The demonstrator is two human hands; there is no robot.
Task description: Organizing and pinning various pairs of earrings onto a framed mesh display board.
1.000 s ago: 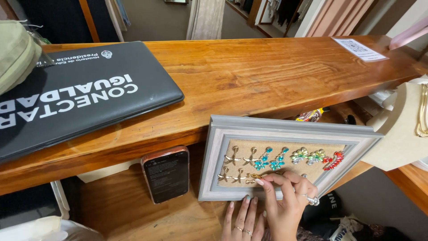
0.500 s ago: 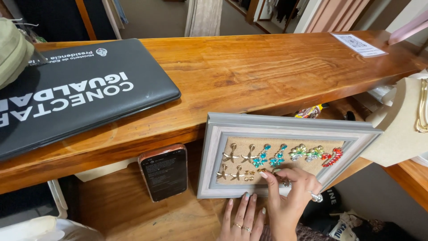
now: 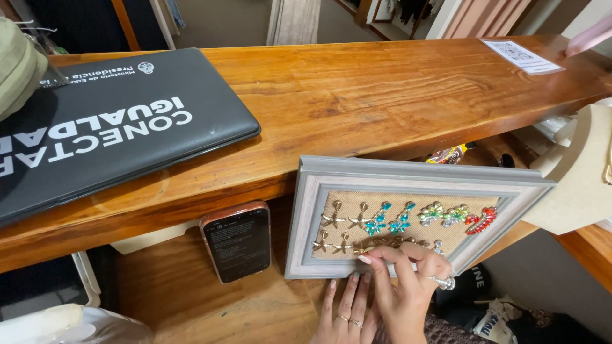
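Grey wooden picture frame w/ burlap backing [image 3: 306, 216]: leans on front edge of upper wooden surface [image 3: 357, 95], base on lower wooden shelf [image 3: 191, 299]. Placement same as 0.5 s ago.
Earrings pinned to burlap: gold starfish pairs [image 3: 347, 216], turquoise pair [image 3: 390, 220], pale green pair [image 3: 443, 215], red piece [image 3: 481, 220]; all in place vs. earlier.
Right hand [image 3: 408, 286]: fingertips pressed together, pinching small gold earring [image 3: 363, 250] in bottom row; thumb has shifted slightly left since 0.5 s ago.
Left hand [image 3: 344, 315]: flat, fingers spread on shelf just below frame's lower rail; unchanged.
Edges/room: copper-edged phone [image 3: 239, 241] just left of frame, apart. Black laptop [image 3: 108, 127] upper left; open wood right of it. Beige necklace bust [image 3: 583, 172] close to frame's right corner.
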